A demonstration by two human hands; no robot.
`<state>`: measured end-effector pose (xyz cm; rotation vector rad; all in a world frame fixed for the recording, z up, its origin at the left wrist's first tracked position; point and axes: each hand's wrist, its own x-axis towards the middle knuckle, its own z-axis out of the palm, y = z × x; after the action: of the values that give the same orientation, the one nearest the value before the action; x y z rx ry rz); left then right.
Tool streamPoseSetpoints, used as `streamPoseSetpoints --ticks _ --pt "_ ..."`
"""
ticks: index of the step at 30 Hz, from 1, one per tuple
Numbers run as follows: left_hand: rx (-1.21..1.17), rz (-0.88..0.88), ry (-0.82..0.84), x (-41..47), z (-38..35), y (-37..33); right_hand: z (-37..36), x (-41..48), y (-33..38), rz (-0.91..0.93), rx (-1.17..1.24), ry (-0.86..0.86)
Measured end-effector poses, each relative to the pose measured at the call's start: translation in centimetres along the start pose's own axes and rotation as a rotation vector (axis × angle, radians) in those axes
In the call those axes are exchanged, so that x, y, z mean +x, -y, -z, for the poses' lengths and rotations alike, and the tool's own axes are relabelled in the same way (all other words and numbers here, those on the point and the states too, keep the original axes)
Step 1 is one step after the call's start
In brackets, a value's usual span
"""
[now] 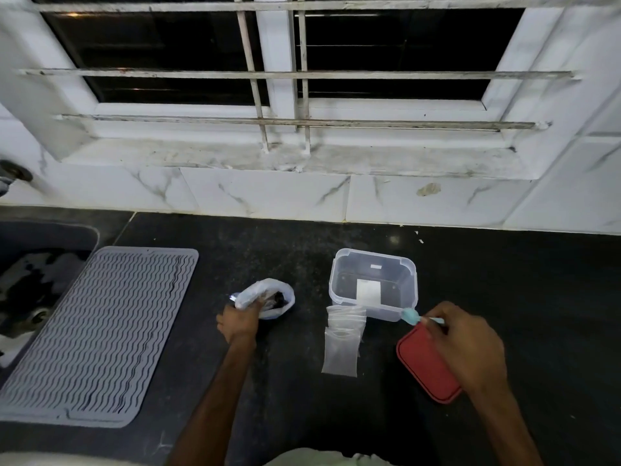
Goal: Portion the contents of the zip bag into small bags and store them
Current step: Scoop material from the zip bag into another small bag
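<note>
Right hand (467, 344) pinches spoon (411, 316); left hand (240, 319) grips zip bag (265, 294).

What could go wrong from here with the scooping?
1. The left hand grips the zip bag, its mouth open; the dark contents could spill onto the dark counter and go unseen.
2. The small bags lie flat in a stack while the right hand holds the spoon, so there is likely no free hand to open one.

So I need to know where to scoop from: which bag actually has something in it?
The crumpled zip bag in the left hand: dark contents show at its open mouth. The small clear bags lying flat beside the container look empty.
</note>
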<state>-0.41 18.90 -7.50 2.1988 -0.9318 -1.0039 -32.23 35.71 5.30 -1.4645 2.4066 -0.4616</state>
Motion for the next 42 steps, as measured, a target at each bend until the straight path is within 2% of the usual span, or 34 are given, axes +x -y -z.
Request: streamPoseSetpoints --ticks 2,4,6,8,11,15,20,23,26,29,31,36,42 --pt "-0.202 -0.020 0.044 -0.3 0.1 0.0 0.8 -0.3 2.2 0.072 0.080 0.011" --pt "-0.310 -0.010 0.082 -0.8 0.5 -0.2 0.4 -0.5 5.1 0.192 0.264 0.081" --pt "-0.337 -0.014 0.126 -1.5 0.6 -0.4 -1.5 -0.2 8.2 0.306 0.444 0.206" --pt "-0.298 -0.048 0.134 -2.2 0.8 -0.6 -4.6 0.6 10.9 0.393 0.478 0.287" --pt "-0.187 -0.142 0.121 -3.2 1.2 -0.7 -9.7 1.6 13.6 0.478 0.381 0.321" --pt "-0.026 -0.242 0.069 -4.1 1.9 -0.7 -13.7 2.8 14.4 0.525 0.120 0.279" --pt "0.040 -0.241 0.125 -4.7 2.1 -0.3 -15.4 3.8 14.8 0.562 -0.181 0.315" --pt "-0.038 -0.205 0.151 -4.8 1.5 0.1 -15.7 3.6 15.3 0.536 -0.292 0.377" --pt "-0.085 -0.141 0.185 -4.2 1.2 1.0 -15.9 3.2 15.9 0.512 -0.301 0.422" --pt "-0.021 -0.050 0.293 -1.9 -0.3 3.9 -16.2 3.2 16.5 0.479 -0.283 0.442" --pt "0.021 -0.032 0.301 -1.4 -1.0 5.3 -16.3 3.2 16.6 0.457 -0.273 0.453" --pt "-0.258 -0.045 0.320 -4.8 0.9 2.3 -16.5 2.7 16.1 0.495 -0.202 0.347" --pt "-0.331 -0.030 0.357 -4.6 1.4 2.1 -17.3 3.3 16.3 0.517 -0.220 0.346"
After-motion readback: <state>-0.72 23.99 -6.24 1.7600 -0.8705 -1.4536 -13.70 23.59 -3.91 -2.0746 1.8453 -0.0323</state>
